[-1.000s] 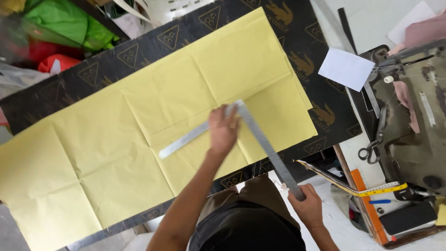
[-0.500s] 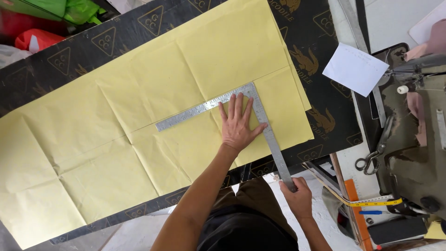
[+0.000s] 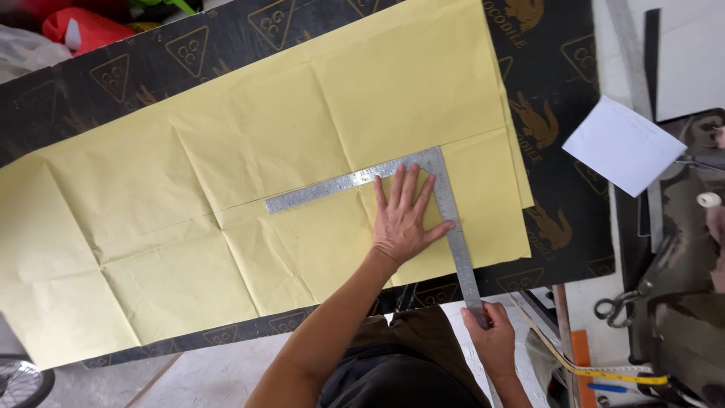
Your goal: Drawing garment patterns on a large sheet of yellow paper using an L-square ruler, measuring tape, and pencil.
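Head view, looking straight down. Metal L-square (image 3: 445, 204) lies flat on a large creased yellow paper sheet (image 3: 226, 196), corner toward the far right of the sheet, one arm running left, the other running back toward the person and past the paper's near edge. Left hand (image 3: 404, 219) rests palm-down inside the square's angle, fingers spread flat on the paper, thumb touching the near arm. Right hand (image 3: 495, 340) grips the end of that arm beyond the table edge, fingers curled on it. Paper sits on a black printed board (image 3: 559, 151). A white paper slip (image 3: 623, 147) lies to the right; a yellow tape measure (image 3: 596, 370) near the right hand.
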